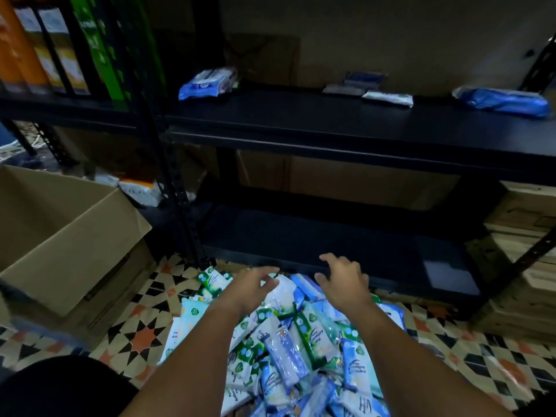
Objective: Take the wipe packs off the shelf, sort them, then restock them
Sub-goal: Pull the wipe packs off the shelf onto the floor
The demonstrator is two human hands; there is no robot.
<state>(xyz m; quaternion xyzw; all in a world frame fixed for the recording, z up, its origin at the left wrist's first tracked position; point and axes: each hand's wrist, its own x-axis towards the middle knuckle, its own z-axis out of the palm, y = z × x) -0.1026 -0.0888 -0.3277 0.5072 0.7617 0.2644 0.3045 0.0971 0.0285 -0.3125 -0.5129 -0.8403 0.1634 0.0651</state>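
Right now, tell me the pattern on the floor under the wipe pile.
The floor has geometric tiles: black and orange stars and diamonds on cream, best seen in the head view.

dim room, patterned tile floor (141,335)

Two bare hands, the left hand (252,285) and the right hand (343,281), reach over one heap of wipe packs (288,350) at the lower centre, too many and too overlapped to count. The upper shelf (301,115) holds about four packs: a blue pack (207,82) at upper centre-left, a white pack (388,98), a dark pack (355,82) behind it, and a blue pack (505,101) at far right. One open cardboard box (60,236) stands at the left.
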